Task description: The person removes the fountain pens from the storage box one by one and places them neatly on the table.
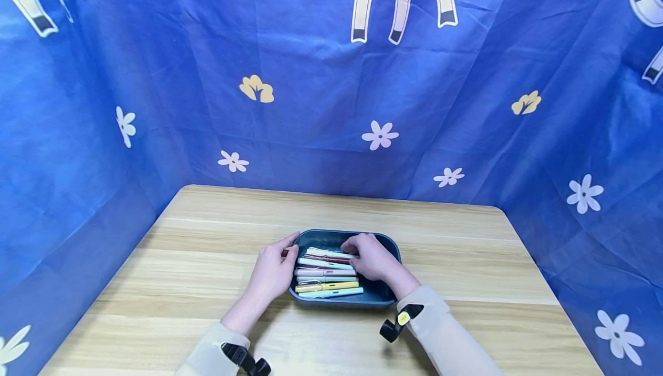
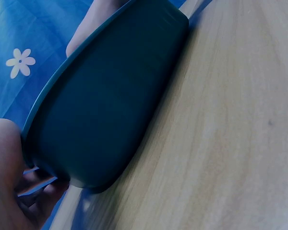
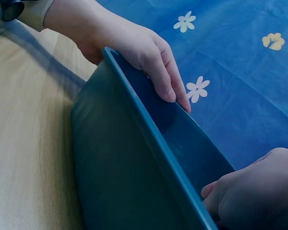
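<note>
A dark teal plastic bin [image 1: 382, 298] stands on the wooden table, its open side up. Several pens lie in it roughly side by side, among them a yellow pen [image 1: 331, 286], a pale blue pen [image 1: 336, 292] and a dark red pen [image 1: 326, 259]. My left hand [image 1: 273, 269] grips the bin's left end, thumb over the rim and the other fingers outside the wall. Inside the bin, my right hand [image 1: 374, 258] has its bent fingers and thumb around the right ends of the upper pens. Whether it pinches one I cannot tell; the hand hides their tips.
The light wooden table [image 1: 466, 255] reaches out on all sides of the bin. A blue curtain [image 1: 311, 134] with flowers and animal figures encloses the back and both sides. Black straps with small cameras sit on both sleeved wrists.
</note>
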